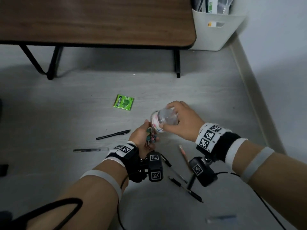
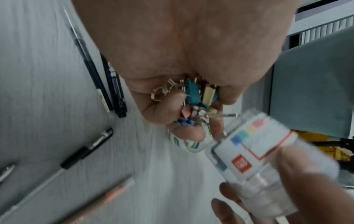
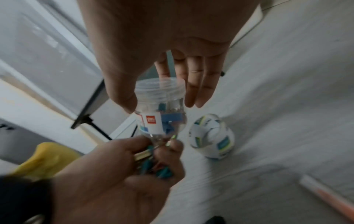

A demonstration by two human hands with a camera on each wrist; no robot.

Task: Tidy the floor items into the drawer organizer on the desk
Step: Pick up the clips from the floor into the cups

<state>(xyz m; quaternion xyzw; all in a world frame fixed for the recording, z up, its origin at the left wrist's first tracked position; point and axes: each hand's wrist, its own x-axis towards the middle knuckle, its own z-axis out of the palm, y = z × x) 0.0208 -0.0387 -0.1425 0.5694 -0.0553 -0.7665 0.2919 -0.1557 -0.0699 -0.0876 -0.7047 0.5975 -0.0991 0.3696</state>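
My right hand (image 1: 174, 117) grips a clear plastic jar (image 1: 163, 118) with a white label, tilted just above the floor. In the right wrist view the jar (image 3: 161, 112) has a few blue clips inside, and its threaded rim lies by my palm. My left hand (image 1: 144, 133) is cupped right beside the jar's labelled end, its fingers curled round a bunch of coloured binder clips (image 1: 151, 136). The left wrist view shows teal, cream, pink and blue clips (image 2: 195, 97) in the palm, with the jar (image 2: 254, 151) close by.
On the grey floor lie a green gum pack (image 1: 123, 102), a black pen (image 1: 113, 134), a clear pen (image 1: 90, 149), a pencil (image 1: 183, 154) and more pens (image 1: 186, 188). A round white object (image 3: 212, 136) sits under the hands. Beyond them are the brown desk (image 1: 99, 22) and a white bin (image 1: 216, 34).
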